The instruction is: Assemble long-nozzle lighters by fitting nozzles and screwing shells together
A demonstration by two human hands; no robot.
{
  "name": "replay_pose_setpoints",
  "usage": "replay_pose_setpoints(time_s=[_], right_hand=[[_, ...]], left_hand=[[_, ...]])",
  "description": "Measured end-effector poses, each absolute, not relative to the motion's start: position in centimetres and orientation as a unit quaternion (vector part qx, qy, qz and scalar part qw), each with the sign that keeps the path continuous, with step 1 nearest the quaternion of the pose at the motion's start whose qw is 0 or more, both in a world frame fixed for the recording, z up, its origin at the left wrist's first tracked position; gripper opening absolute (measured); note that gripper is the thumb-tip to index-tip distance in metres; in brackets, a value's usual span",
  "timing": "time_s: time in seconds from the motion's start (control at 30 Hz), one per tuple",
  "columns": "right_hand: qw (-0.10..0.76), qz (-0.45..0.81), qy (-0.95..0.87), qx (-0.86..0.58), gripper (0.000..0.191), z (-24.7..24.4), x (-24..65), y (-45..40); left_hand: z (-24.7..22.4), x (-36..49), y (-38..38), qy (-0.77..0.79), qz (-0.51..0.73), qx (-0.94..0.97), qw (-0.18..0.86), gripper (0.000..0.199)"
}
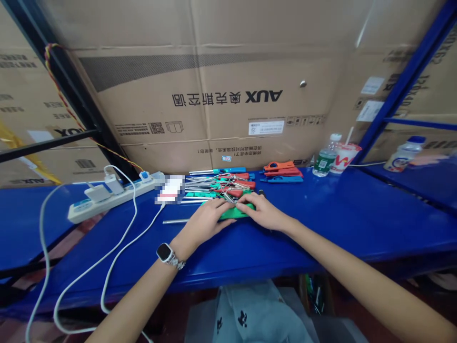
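Both hands meet over a green lighter-like tool (236, 212) on the blue table. My left hand (210, 219), with a watch at the wrist, is closed on its left part, and a metal rod (175, 221) sticks out beyond that hand. The fingers of my right hand (263, 210) are closed on its right part, near small metal pieces. Just behind the hands lies a pile of similar red, green and blue tools (232, 183) with metal rods pointing left. Several orange, red and blue handles (282, 172) lie further right.
A white power strip (116, 200) with plugs and cables lies at the left, beside a blurred-out phone (170, 189). A water bottle (323, 162), a cup with a straw (343, 158) and another bottle (403, 155) stand at the right. Cardboard (228, 71) rises behind.
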State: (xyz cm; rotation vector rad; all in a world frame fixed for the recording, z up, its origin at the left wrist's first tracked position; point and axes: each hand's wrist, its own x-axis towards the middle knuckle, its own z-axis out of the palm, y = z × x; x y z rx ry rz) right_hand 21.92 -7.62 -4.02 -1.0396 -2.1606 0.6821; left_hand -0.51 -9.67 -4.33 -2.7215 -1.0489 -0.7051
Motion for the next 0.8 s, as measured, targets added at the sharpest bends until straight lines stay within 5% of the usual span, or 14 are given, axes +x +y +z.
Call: replay_pose_setpoints(time_s=[0.13,0.23,0.53,0.67,0.8], right_hand=[[0.350,0.159,-0.793,-0.473,0.023,-4.0,23.3,-7.8],[0.284,0.093,-0.764,-0.571,0.013,-4.2,24.8,-8.0],[0.168,0.078,-0.727,-0.661,0.037,-4.6,24.8,-7.8],[0.237,0.090,-0.721,-0.645,0.037,-4.7,24.9,-7.5],[0.428,0.207,-0.691,-0.544,0.037,-4.6,24.4,-6.3]], left_hand=[[-4.8,-1.0,-9.9,-0.362,-0.213,-0.907,0.019,0.029],[-5.0,-1.0,-9.4,-0.354,-0.211,-0.911,-0.006,0.029],[-4.5,0.8,-8.5,-0.356,-0.194,-0.914,-0.006,0.034],[-4.0,2.9,-7.4,-0.333,-0.177,-0.926,-0.012,0.032],[-4.2,3.6,-6.9,-0.326,-0.187,-0.926,-0.038,0.027]])
